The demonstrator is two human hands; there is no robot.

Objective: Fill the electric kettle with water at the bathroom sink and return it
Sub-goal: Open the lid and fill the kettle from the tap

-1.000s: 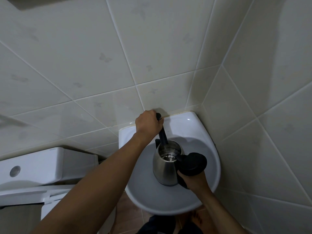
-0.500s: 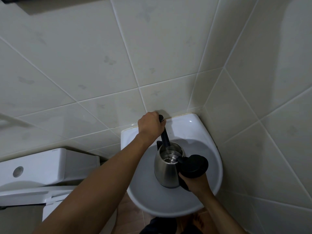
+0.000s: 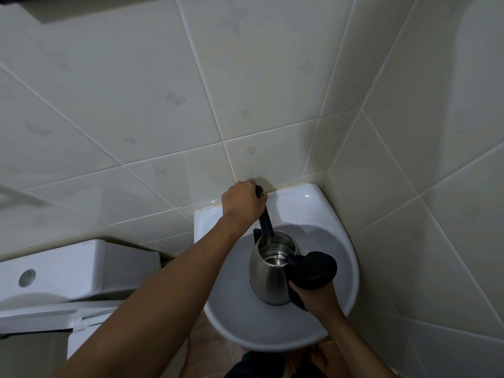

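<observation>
Both hands were occupied — the left hand (image 3: 241, 204) closed on the tap (image 3: 265, 219), the right hand (image 3: 313, 296) gripping the kettle (image 3: 268, 276) beneath it; filling was underway, and shutting off is judged next.

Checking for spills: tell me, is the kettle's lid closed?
No, the kettle stands open under the faucet, its lid flipped back.

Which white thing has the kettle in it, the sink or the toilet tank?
The sink, the round white bowl in the corner. The silver kettle sits inside it under the black tap. The toilet tank on the left is boxy, with only a button.
</observation>
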